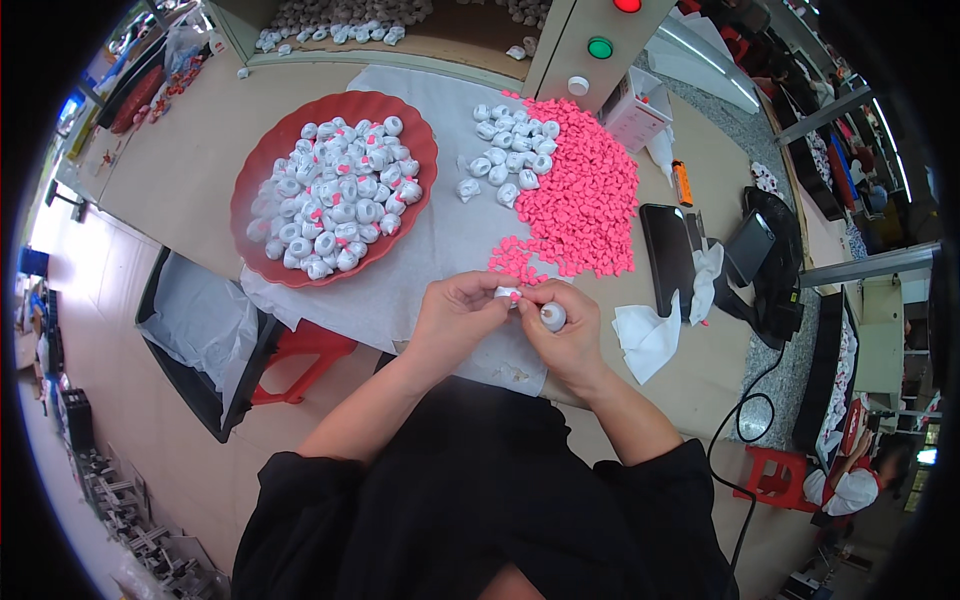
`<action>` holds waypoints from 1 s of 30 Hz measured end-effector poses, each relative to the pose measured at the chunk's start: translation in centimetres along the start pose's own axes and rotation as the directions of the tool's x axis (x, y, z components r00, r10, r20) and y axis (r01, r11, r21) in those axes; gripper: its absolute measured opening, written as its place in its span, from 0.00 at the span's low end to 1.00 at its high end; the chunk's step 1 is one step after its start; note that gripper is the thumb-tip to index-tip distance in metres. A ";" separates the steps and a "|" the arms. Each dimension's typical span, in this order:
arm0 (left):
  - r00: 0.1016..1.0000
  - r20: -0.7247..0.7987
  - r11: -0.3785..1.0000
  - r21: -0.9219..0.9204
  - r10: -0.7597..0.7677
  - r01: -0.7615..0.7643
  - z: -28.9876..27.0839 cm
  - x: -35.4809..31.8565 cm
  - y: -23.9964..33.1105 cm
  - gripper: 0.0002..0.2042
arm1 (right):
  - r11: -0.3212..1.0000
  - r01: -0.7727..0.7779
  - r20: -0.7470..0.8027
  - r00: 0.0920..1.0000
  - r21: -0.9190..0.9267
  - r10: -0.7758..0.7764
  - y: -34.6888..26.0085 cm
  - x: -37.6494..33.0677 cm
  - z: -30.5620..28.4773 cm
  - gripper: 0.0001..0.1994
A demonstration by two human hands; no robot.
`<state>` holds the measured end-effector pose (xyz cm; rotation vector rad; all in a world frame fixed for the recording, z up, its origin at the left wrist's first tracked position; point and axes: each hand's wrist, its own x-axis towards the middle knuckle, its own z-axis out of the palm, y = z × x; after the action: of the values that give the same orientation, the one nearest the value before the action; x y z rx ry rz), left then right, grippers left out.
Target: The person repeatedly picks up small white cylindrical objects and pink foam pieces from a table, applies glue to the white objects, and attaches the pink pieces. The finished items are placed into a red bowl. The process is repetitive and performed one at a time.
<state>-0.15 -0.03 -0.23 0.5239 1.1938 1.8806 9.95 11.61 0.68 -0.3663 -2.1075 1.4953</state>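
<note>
Rounded white piece [504, 292], scalloped red bowl [355, 104]

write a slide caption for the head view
Left hand holds a small white piece, right hand a rounded white object, near pink pieces and a red bowl.

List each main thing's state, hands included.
Left hand, closed on white piece
Right hand, closed around small white bottle
Red scalloped basin, heaped with white pieces
Pink pieces, loosely heaped
Black rectangular device, lying flat
Black tray, lined with white sheet
White tissue, creased
</note>
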 end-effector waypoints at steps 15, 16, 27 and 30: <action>0.968 0.057 0.967 0.055 0.244 -0.247 0.5 -0.6 0.0 0.12 | 0.973 0.231 0.010 0.973 0.008 -0.231 -0.6 0.4 -0.6 0.09; 0.972 0.053 0.972 0.052 0.227 -0.230 0.4 -0.6 -0.1 0.12 | 0.975 0.221 0.015 0.975 0.016 -0.221 -0.6 0.3 -0.6 0.09; 0.995 0.025 0.991 -0.096 0.092 -0.089 0.2 -0.1 -0.1 0.11 | 0.994 0.105 0.017 0.994 0.043 -0.106 -0.5 0.3 -0.3 0.07; 0.999 -0.004 0.990 -0.126 0.055 -0.055 0.2 -0.1 -0.1 0.10 | 0.995 0.083 0.013 0.996 0.053 -0.084 -0.3 0.2 -0.1 0.06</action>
<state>0.13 -0.01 -0.16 0.4912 1.0615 1.9878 9.87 11.73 1.02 -0.2456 -2.0652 1.5056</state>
